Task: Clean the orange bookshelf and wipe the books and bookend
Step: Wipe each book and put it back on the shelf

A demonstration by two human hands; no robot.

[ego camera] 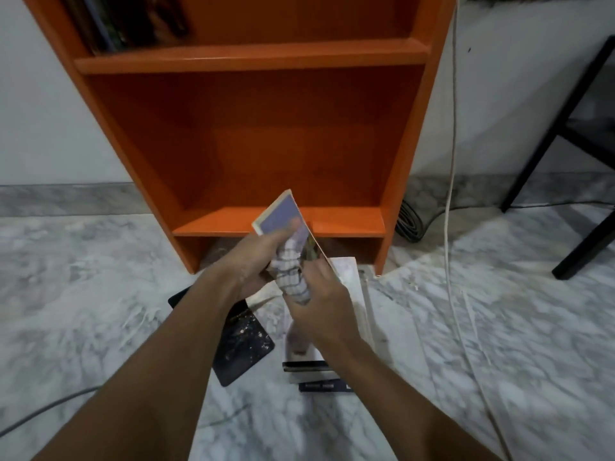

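Head view, step: wiping 1 book (279, 214). This looks like the book-wiping part of the task, with the shelves to be refilled after.
Left hand (256, 257): fingers curled round the book's lower edge, holding it tilted up in front of the bottom shelf (349, 224).
Right hand (319, 301): clamped on a checked cloth (289, 271), pressing it to the book's cover.
Book: in the air between both hands, just in front of the bookshelf (253, 58) and not resting on it.
Bookshelf: bottom and middle bays hold nothing; dark shelved books (133, 21) lean at the upper left.
Floor (499, 327): a dark book (243, 344) lies flat under the left forearm; a stack (309, 364) lies under the right hand.
Bookend: a white piece (362, 294) beside the stack may be it; I cannot tell.
Next move, my judgement: draw the cloth along the cover, turn the book for its other side and edges, then set it apart from the unwiped ones.
Care: the left hand's grip must stay firm against the cloth's push.
Writing: none readable. The cover is blurred, and the marks on the stack's spines are too small.
Beside: a cable (452, 161) hangs down the wall on the right.
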